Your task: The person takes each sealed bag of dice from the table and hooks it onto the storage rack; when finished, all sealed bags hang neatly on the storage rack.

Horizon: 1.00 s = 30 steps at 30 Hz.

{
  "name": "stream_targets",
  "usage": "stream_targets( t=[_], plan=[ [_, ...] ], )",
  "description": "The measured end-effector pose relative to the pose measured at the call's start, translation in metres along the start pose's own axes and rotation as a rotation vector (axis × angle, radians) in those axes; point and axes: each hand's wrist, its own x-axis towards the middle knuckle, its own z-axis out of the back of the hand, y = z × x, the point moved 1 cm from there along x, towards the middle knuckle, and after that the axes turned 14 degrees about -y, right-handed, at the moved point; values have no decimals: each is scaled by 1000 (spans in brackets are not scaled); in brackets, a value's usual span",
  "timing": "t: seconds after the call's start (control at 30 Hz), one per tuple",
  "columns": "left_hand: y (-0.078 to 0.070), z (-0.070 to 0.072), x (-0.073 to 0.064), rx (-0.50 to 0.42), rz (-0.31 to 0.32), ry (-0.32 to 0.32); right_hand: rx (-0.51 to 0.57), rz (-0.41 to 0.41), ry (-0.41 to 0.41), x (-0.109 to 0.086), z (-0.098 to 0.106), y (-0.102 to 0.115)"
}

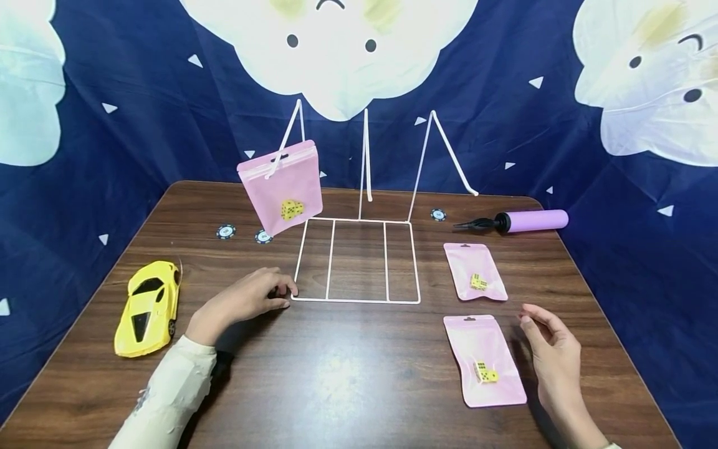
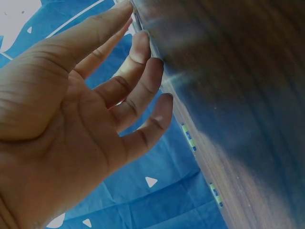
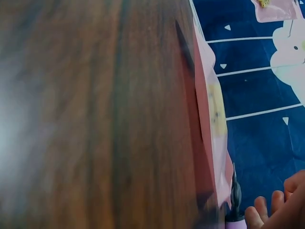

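Touching the near left corner of a white wire rack (image 1: 356,301) with the left hand (image 1: 247,298), though cannot tell whether pinching the wire. Resting with loosely bent fingers of the right hand (image 1: 555,349), well apart from the left, just beside two flat pink plastic bags (image 1: 473,343) with yellow dotted dice (image 1: 483,373) inside, lying on the brown wooden table (image 1: 247,386). Can see a third pink bag (image 1: 286,187) hanging tilted from the rack's left prong.

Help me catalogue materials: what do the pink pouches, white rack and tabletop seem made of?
The pink pouches: probably thin, glossy plastic film; yellow dice show through. The white rack: probably smooth coated metal, judging by its slim rods; plastic is possible. The tabletop: wood or printed laminate, showing grain and a glossy glare.
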Motion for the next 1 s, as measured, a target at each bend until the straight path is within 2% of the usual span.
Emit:
stream_targets(
  t=[0.13,0.27,0.5,0.77,1.0],
  plan=[
    [0,0,-1,1,-8,-8,-100,-29,9,4,10,-1],
    [0,1,-1,2,-5,-8,-222,-16,40,8,21,-1],
    [0,1,-1,0,3,1,-314,33,89,11,34,-4],
    [1,0,-1,-1,-1,1,-520,86,231,12,38,-8],
    [0,1,-1,-2,-5,-2,-631,91,326,13,36,-7]
  ],
)
